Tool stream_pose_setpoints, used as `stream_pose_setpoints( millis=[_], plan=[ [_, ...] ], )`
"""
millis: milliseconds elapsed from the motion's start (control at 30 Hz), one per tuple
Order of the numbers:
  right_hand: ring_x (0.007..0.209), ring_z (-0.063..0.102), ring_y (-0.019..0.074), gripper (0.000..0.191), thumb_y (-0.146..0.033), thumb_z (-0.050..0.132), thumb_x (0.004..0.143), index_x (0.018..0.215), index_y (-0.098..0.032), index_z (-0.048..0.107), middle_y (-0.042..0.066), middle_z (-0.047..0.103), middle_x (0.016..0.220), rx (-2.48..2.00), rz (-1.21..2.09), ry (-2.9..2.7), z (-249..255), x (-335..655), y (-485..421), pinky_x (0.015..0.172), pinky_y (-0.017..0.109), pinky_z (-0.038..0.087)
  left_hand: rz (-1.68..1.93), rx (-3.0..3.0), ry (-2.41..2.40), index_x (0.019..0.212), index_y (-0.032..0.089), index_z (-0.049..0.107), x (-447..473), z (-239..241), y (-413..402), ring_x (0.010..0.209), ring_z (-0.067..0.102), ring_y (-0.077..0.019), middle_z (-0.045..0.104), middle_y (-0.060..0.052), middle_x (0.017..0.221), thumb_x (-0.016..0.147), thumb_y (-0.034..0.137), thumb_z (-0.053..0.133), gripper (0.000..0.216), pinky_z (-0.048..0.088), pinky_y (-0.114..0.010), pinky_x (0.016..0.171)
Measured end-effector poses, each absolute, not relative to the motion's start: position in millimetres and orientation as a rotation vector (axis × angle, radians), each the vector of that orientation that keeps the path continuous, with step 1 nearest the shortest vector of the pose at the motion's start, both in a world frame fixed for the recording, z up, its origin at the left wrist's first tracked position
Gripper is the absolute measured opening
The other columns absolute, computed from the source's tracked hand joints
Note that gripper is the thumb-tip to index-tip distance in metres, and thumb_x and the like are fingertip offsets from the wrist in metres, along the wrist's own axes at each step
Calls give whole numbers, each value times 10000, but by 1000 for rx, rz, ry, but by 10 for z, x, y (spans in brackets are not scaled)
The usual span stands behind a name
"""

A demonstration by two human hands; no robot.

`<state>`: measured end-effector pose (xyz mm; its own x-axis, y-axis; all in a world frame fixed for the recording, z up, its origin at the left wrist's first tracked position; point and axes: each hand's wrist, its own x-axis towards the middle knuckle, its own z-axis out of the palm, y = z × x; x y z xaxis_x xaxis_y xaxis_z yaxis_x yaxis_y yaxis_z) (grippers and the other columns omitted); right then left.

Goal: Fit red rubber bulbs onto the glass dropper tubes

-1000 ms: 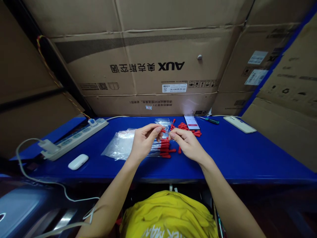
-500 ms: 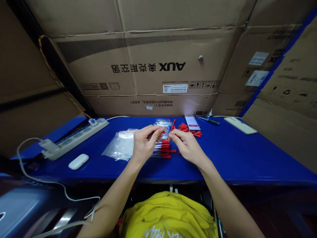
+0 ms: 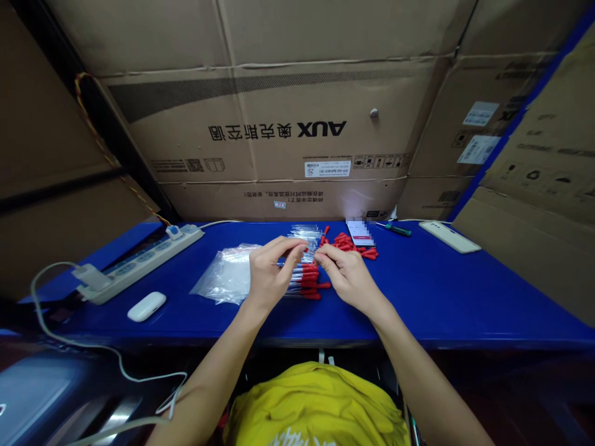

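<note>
Both hands are raised over the middle of the table, fingertips close together. My left hand [image 3: 273, 267] is closed in a pinch, with a bit of red showing at its fingertips like the nearby red handles. Thumb and fingers of my right hand [image 3: 346, 272] are pressed together on something too small to make out. Below and between them lies a stack of thin metal rods with red handles [image 3: 309, 279], partly hidden by my left hand. Bare thin metal rods [image 3: 304, 232] lie behind the hands. Loose red handles [image 3: 344, 241] are heaped to the right.
Clear plastic bags [image 3: 227, 275] lie left of my left hand. A phone [image 3: 360, 234] and a green-handled screwdriver [image 3: 395, 229] are at the back. Farther right is a pale phone [image 3: 449, 236]. On the left are a power strip [image 3: 144, 260] and a white earbud case [image 3: 147, 306].
My hands stay nearly in place, still pinched close together, with only slight finger movement. The whole view has shifted slightly.
</note>
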<state>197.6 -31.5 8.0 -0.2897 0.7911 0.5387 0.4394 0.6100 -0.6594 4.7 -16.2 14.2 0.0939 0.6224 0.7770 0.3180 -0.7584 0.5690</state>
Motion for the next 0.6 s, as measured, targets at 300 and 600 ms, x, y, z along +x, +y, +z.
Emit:
stream_pose_setpoints(
  millis=[300,600],
  plan=[
    [644,504,160,330,-441,420,1149,969,-240,609,-35,549,725,-899,748,-1845,11,1759,-354,671,283,366,1492,1573,827,978,176,715,130,167,-135,665,563,-115,618,10,754,985,476,736,301,508,-235,654],
    [907,668,245,202,-385,609,1081,979,-255,726,79,741,975,-972,391,-1619,381,2276,-659,826,368,509,1355,1827,1026,762,200,563,-116,264,-60,588,554,-127,616,20,631,1068,498,576,428,442,-247,621]
  ],
)
